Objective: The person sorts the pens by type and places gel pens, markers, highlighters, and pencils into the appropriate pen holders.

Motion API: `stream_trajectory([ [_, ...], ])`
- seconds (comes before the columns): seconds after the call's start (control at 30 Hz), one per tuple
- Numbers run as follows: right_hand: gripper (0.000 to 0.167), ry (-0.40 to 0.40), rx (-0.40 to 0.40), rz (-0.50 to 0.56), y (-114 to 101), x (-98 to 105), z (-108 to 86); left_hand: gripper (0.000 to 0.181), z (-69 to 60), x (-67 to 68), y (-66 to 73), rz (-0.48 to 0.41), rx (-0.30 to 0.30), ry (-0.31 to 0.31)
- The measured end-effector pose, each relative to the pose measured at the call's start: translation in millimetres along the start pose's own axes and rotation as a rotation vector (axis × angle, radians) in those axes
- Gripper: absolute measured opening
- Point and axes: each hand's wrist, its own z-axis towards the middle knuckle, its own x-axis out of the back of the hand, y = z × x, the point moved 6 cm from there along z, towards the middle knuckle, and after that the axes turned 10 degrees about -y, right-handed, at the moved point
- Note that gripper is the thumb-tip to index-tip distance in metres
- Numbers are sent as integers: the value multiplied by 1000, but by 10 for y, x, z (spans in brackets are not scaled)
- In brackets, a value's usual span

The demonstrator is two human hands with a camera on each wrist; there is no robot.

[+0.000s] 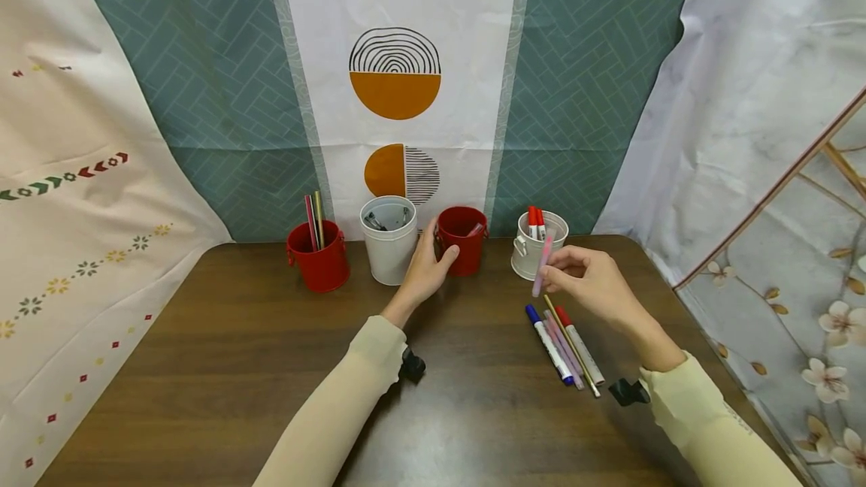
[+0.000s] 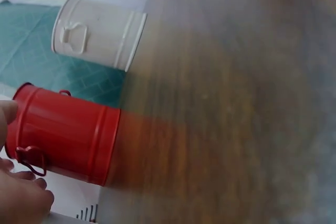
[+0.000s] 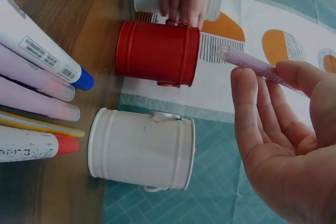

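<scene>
My right hand (image 1: 588, 280) pinches a slim pink highlighter (image 1: 543, 263) between thumb and fingertips, tilted in front of the right white bucket (image 1: 525, 260). The right wrist view shows the highlighter's (image 3: 252, 62) clear end jutting past the fingers. At the middle red bucket (image 1: 463, 255), my left hand (image 1: 428, 269) touches the left side near the rim, fingers extended and thumb toward the front. A pinkish pen (image 1: 476, 230) shows inside that bucket. On the table near the right hand lie a blue-capped marker (image 1: 549, 346), pink highlighters (image 1: 564, 348), a gold pencil (image 1: 573, 348) and a red-capped marker (image 1: 583, 352).
Left of the left hand stands a taller white bucket (image 1: 391, 254) with dark metallic items inside. Farther left, another red bucket (image 1: 323, 267) holds several pencils (image 1: 314, 220). Red-capped markers (image 1: 537, 222) stand in the right white bucket. A patterned curtain (image 1: 582, 96) hangs behind the wooden table (image 1: 271, 367).
</scene>
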Motion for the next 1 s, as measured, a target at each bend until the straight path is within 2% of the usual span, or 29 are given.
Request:
stream_trajectory([
  [0.27,24,1,13,0,-21,13,35,70,58,-34,-143,-114,45,-34],
  [0.5,25,27,-11,-36,-25,27,142,62,69,-29,-174,-170,65,-18],
  [0.67,28,41,-10,-16,-68,35,264,58,73,-12,-209,-145,77,10],
  [1.0,30,50,32,-25,-222,48,555,58,89,-13,-224,-100,98,9],
])
